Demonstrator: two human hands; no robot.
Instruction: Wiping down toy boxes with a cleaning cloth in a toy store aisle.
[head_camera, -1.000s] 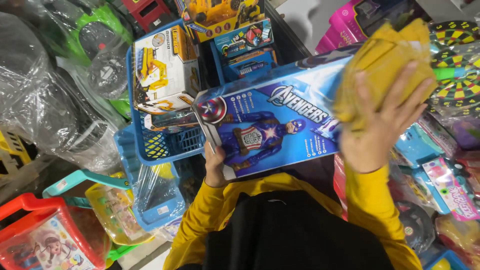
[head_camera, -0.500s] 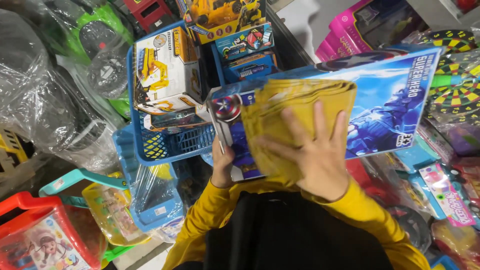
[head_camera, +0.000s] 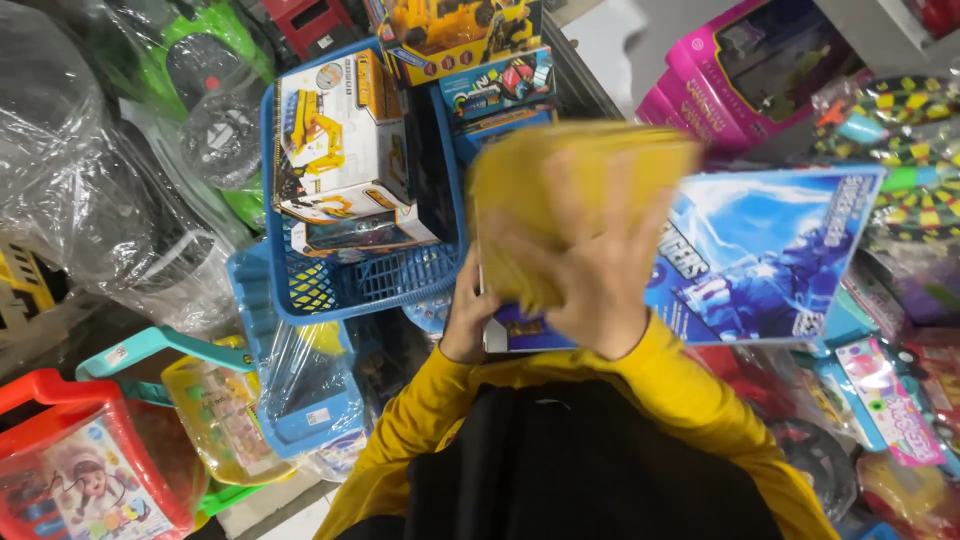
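The left hand (head_camera: 468, 322) is closed on the lower left corner of a long blue toy box (head_camera: 760, 265), so that the box is steadied flat before the chest; the right hand (head_camera: 590, 270) is spread open, and a yellow cloth (head_camera: 560, 185) is pressed under it against the box face, seemingly for wiping, though the hand is blurred. A blue basket (head_camera: 350, 285) of boxed toy diggers is seen just left of the box; plastic-wrapped toys are crowded all around.
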